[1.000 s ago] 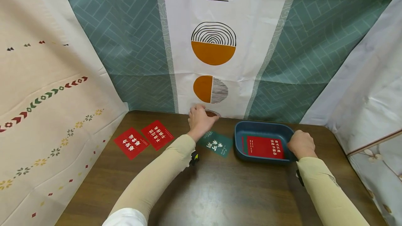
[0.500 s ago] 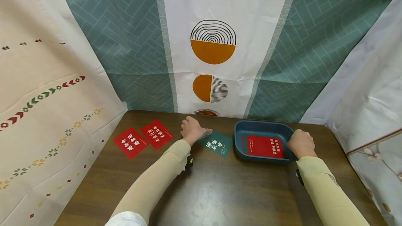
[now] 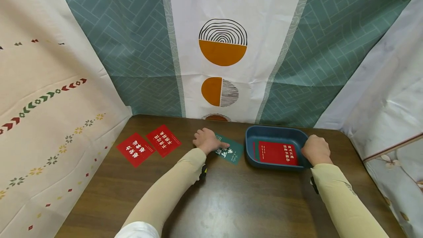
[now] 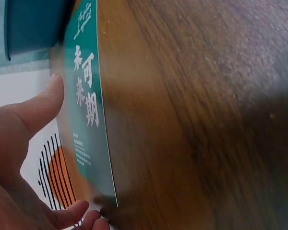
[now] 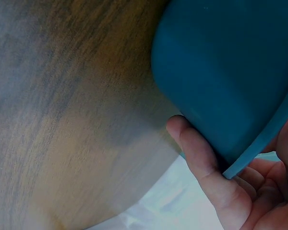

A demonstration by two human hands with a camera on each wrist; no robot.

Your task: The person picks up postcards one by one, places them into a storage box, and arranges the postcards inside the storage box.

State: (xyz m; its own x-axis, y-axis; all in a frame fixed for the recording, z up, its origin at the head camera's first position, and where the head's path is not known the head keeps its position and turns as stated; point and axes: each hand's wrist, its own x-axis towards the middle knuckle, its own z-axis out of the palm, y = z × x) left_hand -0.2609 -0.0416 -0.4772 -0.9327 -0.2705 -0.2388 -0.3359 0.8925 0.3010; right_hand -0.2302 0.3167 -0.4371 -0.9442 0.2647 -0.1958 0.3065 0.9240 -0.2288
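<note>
A green card (image 3: 231, 152) with white lettering lies flat on the table. My left hand (image 3: 207, 141) is at the card's left end, thumb spread away from the fingers. In the left wrist view, the thumb and fingertips of that left hand (image 4: 19, 153) stand around the card (image 4: 84, 96) without pinching it; whether the fingertips touch its end I cannot tell. With the thumb along the outer wall, my right hand (image 3: 316, 150) grips the right end of a blue tray (image 3: 250, 139). Inside this tray a red card (image 3: 275, 153) lies over a green one, mostly hidden.
Two red cards, one outer (image 3: 136, 150) and one inner (image 3: 163, 140), lie on the table's left part. Patterned cloth (image 3: 142, 47) hangs behind the brown table (image 3: 244, 201), with pale cloth on both sides.
My left hand has come down from near the back cloth to the green card, first drifting left, then right over its left end. The right hand stays on the tray.
</note>
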